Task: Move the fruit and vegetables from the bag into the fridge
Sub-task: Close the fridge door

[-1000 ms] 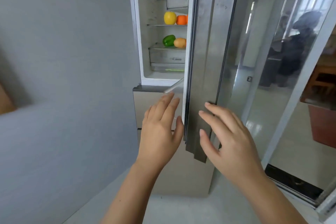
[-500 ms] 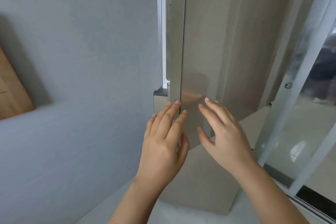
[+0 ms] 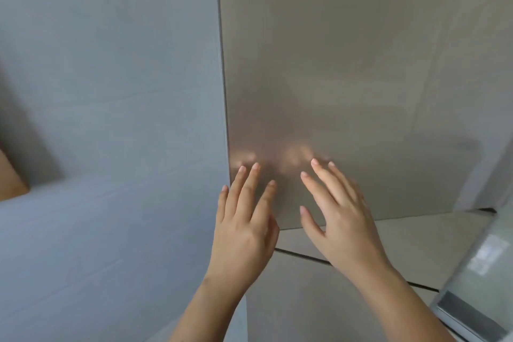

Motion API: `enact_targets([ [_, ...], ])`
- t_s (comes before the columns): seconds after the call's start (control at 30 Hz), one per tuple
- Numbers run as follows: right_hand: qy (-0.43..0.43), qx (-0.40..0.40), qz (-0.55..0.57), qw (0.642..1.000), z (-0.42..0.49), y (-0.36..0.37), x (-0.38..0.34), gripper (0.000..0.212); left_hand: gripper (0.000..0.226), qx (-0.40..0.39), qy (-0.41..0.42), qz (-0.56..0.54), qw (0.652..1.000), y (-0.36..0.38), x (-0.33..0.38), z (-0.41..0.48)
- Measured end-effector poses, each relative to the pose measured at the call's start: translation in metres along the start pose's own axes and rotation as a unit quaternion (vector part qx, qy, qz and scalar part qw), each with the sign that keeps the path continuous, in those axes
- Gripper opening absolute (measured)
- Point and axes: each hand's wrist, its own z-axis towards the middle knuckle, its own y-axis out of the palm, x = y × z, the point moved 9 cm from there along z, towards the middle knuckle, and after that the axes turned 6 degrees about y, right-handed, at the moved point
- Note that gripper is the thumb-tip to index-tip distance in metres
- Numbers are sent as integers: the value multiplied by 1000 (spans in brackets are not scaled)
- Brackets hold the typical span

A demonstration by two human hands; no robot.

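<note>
The fridge's upper door (image 3: 347,64) is a matte beige-grey panel that fills the centre and right of the view and now lies closed. No fruit, vegetable or bag shows. My left hand (image 3: 245,219) has straight spread fingers near the door's lower left edge. My right hand (image 3: 337,214) is beside it, fingers straight and spread over the door's lower part. Both hands hold nothing. A blurred reflection of the fingers shows on the panel just above them.
A plain grey wall (image 3: 111,119) runs along the left, right up to the fridge's side. Below the upper door sit lower drawer fronts (image 3: 319,300). A glass sliding door frame (image 3: 477,286) stands at the lower right. A wooden edge (image 3: 11,180) shows far left.
The fridge door has swung from open to closed, hiding the produce on the shelves. Both hands followed the door forward with straight fingers.
</note>
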Motion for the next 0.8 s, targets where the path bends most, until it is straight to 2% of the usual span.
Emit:
enact_targets([
  [0.2,13,-2,-38,999,40,44,12,49,46,-45,-16,1,999,52,-52,24],
  [0.47,58,-8,-102,993,90,95,34,51,52,-85,10,-22,996,121,-100,65],
  [0.53,70,-14,-114,991,102,106,40,52,60,-92,7,-20,996,138,-112,76],
  [0.8,71,69,-127,987,111,112,40,46,57,-55,8,-43,998,158,-124,84],
])
